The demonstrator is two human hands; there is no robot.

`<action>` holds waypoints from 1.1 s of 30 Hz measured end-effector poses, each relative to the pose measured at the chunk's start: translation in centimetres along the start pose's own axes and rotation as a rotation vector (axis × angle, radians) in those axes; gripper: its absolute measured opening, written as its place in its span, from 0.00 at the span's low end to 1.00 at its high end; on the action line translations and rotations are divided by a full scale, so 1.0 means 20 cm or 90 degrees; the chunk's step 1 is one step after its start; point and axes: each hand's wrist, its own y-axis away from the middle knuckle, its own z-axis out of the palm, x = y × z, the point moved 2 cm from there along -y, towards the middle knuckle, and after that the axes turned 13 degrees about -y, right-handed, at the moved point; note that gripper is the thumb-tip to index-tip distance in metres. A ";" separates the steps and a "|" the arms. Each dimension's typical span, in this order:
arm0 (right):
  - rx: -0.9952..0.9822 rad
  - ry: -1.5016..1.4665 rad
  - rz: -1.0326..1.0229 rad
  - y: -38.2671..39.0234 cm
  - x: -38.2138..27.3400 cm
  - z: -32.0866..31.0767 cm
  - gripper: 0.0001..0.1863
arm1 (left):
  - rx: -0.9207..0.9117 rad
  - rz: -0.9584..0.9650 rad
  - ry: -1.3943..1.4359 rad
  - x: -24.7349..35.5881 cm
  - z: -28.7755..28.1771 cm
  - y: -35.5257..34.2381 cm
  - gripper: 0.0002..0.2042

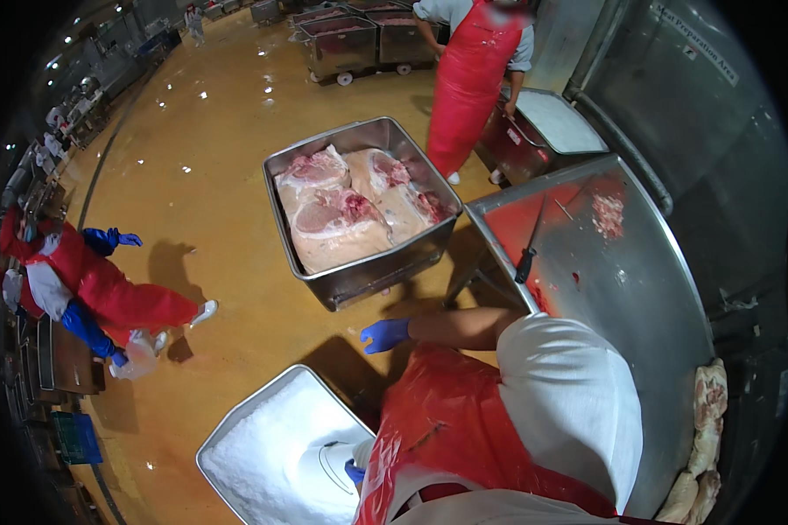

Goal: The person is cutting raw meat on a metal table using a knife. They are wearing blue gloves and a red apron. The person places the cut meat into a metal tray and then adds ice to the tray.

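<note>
My right hand, in a blue glove, reaches out past my red apron over the floor. Its fingers are loosely curved and apart, holding nothing. Lower down, my left hand shows only as a bit of blue glove at the end of a tilted white bucket with a wire handle. It appears to grip the bucket, though most of its fingers are hidden. The bucket rests in a metal tub of white granular material. Beyond my right hand stands a metal bin with large skin-on cuts of meat.
A metal table on my right bears a dark-handled knife, meat scraps and pale meat pieces. One co-worker stands beyond the bin, another at left. Meat carts stand far off on the wet floor.
</note>
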 end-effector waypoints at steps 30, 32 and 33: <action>-0.537 0.136 -0.370 -0.91 -1.02 0.75 0.26 | 0.628 0.378 0.494 -0.42 -0.31 0.19 0.09; -0.517 0.152 -0.528 -0.94 -1.09 1.06 0.26 | 0.651 0.354 0.475 -0.35 -0.24 0.40 0.05; -0.468 0.144 -0.695 -1.02 -1.06 1.17 0.27 | 0.616 0.375 0.430 -0.22 -0.20 0.54 0.03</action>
